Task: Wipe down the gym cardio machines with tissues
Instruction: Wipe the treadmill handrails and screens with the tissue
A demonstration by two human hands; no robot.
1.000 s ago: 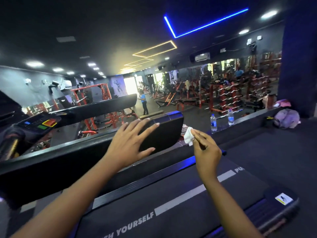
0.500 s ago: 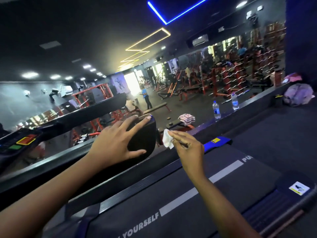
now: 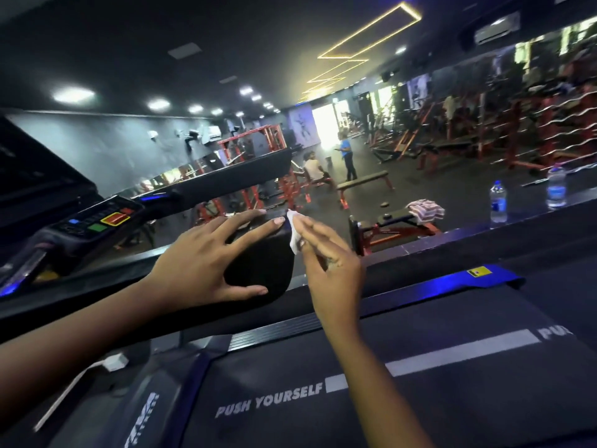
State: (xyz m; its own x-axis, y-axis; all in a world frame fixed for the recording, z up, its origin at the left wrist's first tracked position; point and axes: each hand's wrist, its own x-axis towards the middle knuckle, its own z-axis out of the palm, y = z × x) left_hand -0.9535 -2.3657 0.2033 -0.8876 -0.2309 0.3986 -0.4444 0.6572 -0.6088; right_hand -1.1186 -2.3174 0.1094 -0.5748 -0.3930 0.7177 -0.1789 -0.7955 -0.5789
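Observation:
A black treadmill handrail ends in a rounded black end cap [image 3: 261,270] at mid-frame. My left hand [image 3: 206,263] lies spread over that end, fingers straight across its top and thumb along its lower edge. My right hand [image 3: 329,257] pinches a small white tissue [image 3: 294,232] and holds it against the right end face of the handrail. The treadmill belt [image 3: 355,415], printed "PUSH YOURSELF", lies below both arms. The console [image 3: 93,221] with red and green buttons sits at the left.
A low black ledge [image 3: 468,244] runs behind the treadmill, with two water bottles [image 3: 497,202] standing on it. A striped cloth [image 3: 425,210] lies on a bench beyond. Red weight machines and two people fill the gym floor behind. A second handrail [image 3: 232,176] crosses higher up.
My right hand has brought the tissue leftward from open air onto the end of the handrail. The camera has swung left and down; my left hand stays on the rail end.

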